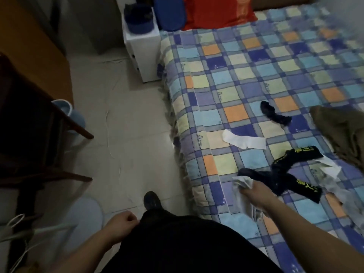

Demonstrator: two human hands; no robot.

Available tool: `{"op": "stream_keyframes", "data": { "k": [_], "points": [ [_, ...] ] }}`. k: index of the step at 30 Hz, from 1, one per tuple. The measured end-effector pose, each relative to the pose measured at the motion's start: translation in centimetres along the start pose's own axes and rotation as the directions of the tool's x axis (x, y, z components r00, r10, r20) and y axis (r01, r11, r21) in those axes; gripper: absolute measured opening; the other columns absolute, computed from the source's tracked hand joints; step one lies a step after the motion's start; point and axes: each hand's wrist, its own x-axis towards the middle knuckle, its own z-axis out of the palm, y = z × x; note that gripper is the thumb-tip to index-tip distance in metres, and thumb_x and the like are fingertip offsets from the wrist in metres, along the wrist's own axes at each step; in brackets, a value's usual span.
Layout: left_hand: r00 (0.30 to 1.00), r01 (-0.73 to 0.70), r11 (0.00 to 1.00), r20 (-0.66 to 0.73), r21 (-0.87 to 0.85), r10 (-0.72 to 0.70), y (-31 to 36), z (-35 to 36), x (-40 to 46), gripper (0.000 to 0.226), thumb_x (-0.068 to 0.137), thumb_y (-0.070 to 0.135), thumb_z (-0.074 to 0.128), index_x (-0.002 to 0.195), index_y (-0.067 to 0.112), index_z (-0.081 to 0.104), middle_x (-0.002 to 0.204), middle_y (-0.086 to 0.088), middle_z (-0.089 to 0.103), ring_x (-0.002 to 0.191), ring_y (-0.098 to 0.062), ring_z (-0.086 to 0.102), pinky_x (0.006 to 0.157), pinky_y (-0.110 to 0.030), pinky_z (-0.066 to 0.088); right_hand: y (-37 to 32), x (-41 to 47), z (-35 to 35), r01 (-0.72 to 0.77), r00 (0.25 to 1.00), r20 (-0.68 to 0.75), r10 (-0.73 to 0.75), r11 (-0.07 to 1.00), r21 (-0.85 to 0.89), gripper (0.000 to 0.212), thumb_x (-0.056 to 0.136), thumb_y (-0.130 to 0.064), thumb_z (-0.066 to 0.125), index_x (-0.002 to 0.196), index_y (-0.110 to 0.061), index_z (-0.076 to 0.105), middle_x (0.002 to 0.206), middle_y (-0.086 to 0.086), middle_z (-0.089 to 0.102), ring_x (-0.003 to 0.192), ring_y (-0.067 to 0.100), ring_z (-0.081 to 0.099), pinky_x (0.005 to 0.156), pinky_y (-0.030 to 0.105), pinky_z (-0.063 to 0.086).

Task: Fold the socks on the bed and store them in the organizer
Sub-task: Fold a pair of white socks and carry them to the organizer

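Several loose socks lie on the checked bedspread [236, 79]. My right hand [256, 191] grips a grey sock [243, 196] near the bed's left edge, and the sock hangs down from my fist. Just beyond it lie dark socks with yellow lettering [295, 154], one white sock [244, 141] and a dark navy sock [273, 113] further up. More grey and white fabric [331, 174] sits to the right. My left hand [123, 225] hangs by my thigh with its fingers loosely curled, holding nothing. No organizer is in sight.
An olive garment [342, 133] lies at the bed's right. A white cabinet [143, 50] with a blue cap stands at the bed's head, beside red and blue pillows [214, 10]. A dark wooden chair [35, 123], a blue bucket [71, 113] and white hangers [21, 229] sit left on the tiled floor.
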Motion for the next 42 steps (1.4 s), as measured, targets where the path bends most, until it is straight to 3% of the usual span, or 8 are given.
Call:
{"op": "stream_keyframes", "data": {
  "k": [3,9,15,18,23,28,35,42],
  "points": [
    [1.0,0.015,0.996,-0.024,-0.086,-0.018,-2.5,-1.2,0.4,0.02,0.088,0.03,0.058,0.086,0.012,0.066,0.085,0.001,0.069,0.079,-0.011,0.063,0.063,-0.022,0.044,-5.4,1.0,1.5,0.06,0.996,0.065,-0.056,0.996,-0.066,0.021,0.095,-0.015,0.05,0.098,0.001,0.063,0.094,0.021,0.066,0.08,0.025,0.059,0.068,0.03,0.045],
    [0.998,0.052,0.977,-0.022,-0.204,-0.058,-6.1,-7.1,3.3,0.019,0.089,0.029,0.059,0.083,0.013,0.066,0.078,0.0,0.067,0.071,-0.013,0.06,0.06,-0.024,0.042,-12.7,2.0,4.9,0.146,0.982,0.145,-0.125,0.978,-0.146,0.014,0.093,-0.016,0.055,0.086,-0.022,0.065,0.087,0.006,0.069,0.082,0.021,0.063,0.068,0.028,0.046],
    [0.999,0.028,0.979,-0.034,-0.204,-0.035,-7.1,-16.3,8.2,0.021,0.091,0.025,0.058,0.08,0.007,0.061,0.073,-0.008,0.059,0.07,-0.019,0.055,0.064,-0.028,0.04,-15.6,3.2,6.7,0.077,0.993,0.108,-0.054,0.972,-0.223,0.015,0.093,-0.019,0.059,0.08,-0.026,0.063,0.082,0.006,0.07,0.078,0.023,0.065,0.07,0.03,0.049],
    [0.998,0.01,0.981,-0.056,-0.194,-0.021,-6.7,-20.8,10.6,0.026,0.091,0.027,0.057,0.08,0.004,0.061,0.074,-0.008,0.06,0.073,-0.02,0.058,0.064,-0.029,0.04,-15.9,3.4,7.2,0.018,0.998,0.061,-0.004,0.974,-0.226,0.019,0.092,-0.021,0.062,0.074,-0.028,0.062,0.071,0.001,0.067,0.067,0.017,0.063,0.059,0.025,0.045],
    [0.998,-0.02,0.983,-0.069,-0.18,0.007,-4.3,-26.3,14.3,0.019,0.089,0.025,0.057,0.075,0.013,0.058,0.073,-0.008,0.058,0.075,-0.022,0.06,0.065,-0.03,0.04,-16.6,5.4,7.1,-0.094,0.993,0.037,0.108,0.959,-0.269,0.024,0.088,-0.014,0.067,0.065,-0.016,0.061,0.064,0.007,0.064,0.063,0.021,0.061,0.052,0.024,0.039],
    [0.997,0.021,0.97,-0.06,-0.242,-0.037,-1.1,-28.5,17.5,0.025,0.09,0.026,0.059,0.087,0.002,0.065,0.087,-0.015,0.068,0.089,-0.03,0.066,0.07,-0.03,0.046,-20.6,10.3,6.2,-0.065,0.983,0.143,0.118,0.942,-0.328,0.021,0.091,-0.019,0.063,0.071,-0.023,0.06,0.078,0.008,0.067,0.073,0.019,0.06,0.059,0.022,0.04],
    [0.997,0.054,0.979,0.06,-0.195,-0.043,4.2,-31.7,19.8,0.021,0.088,0.028,0.056,0.071,0.017,0.051,0.068,0.0,0.051,0.06,-0.013,0.046,0.059,-0.026,0.037,-31.0,21.2,1.2,0.042,0.986,0.165,0.016,0.939,-0.341,0.024,0.09,-0.018,0.064,0.069,-0.027,0.059,0.076,0.003,0.066,0.071,0.016,0.06,0.059,0.023,0.041],
    [0.974,0.09,0.878,-0.142,-0.469,-0.176,9.2,-39.4,25.6,0.016,0.089,0.026,0.059,0.085,0.012,0.066,0.084,-0.007,0.069,0.077,-0.02,0.065,0.071,-0.032,0.051,-44.1,31.5,-2.5,0.173,0.971,0.219,-0.095,0.912,-0.373,0.005,0.087,-0.014,0.062,0.085,-0.013,0.067,0.086,0.012,0.069,0.076,0.024,0.063,0.063,0.026,0.045]
  ]
}}
